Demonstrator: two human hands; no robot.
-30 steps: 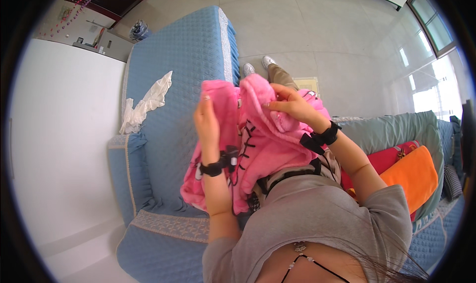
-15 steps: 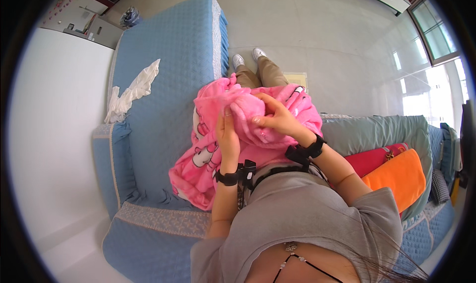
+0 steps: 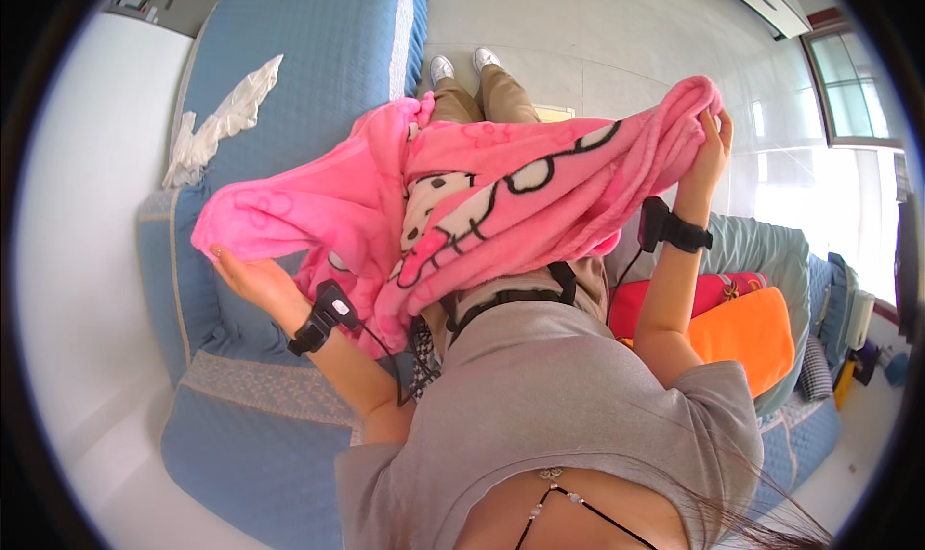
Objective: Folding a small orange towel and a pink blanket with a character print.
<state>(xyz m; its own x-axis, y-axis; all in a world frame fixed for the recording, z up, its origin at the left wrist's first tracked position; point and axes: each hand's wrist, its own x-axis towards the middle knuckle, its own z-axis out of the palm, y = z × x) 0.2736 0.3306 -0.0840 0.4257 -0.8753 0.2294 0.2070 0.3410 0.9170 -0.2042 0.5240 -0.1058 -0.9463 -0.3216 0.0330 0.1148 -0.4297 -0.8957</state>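
Observation:
A soft pink blanket (image 3: 568, 198) with a white cartoon print outlined in black stretches across my lap between both hands. My left hand (image 3: 252, 278), out to the left, grips one end, its fingers partly hidden by the cloth. Farther up on the right, my right hand (image 3: 711, 155) is closed on the other end, which is raised in a bunched fold. The middle sags in creases over my thighs. Each wrist wears a black strap with a small black box.
I sit on a sofa with a blue quilted cover (image 3: 299, 78). A crumpled white cloth (image 3: 229, 121) lies on it at the left. To my right are an orange cushion (image 3: 747, 338), a red cushion (image 3: 665, 295) and a grey-green cover (image 3: 756, 247). Pale floor tiles (image 3: 540, 30) lie ahead.
My hands have moved from close together over my lap to far apart, left and right. The bunched pink blanket is now spread wide between them, showing its printed figure.

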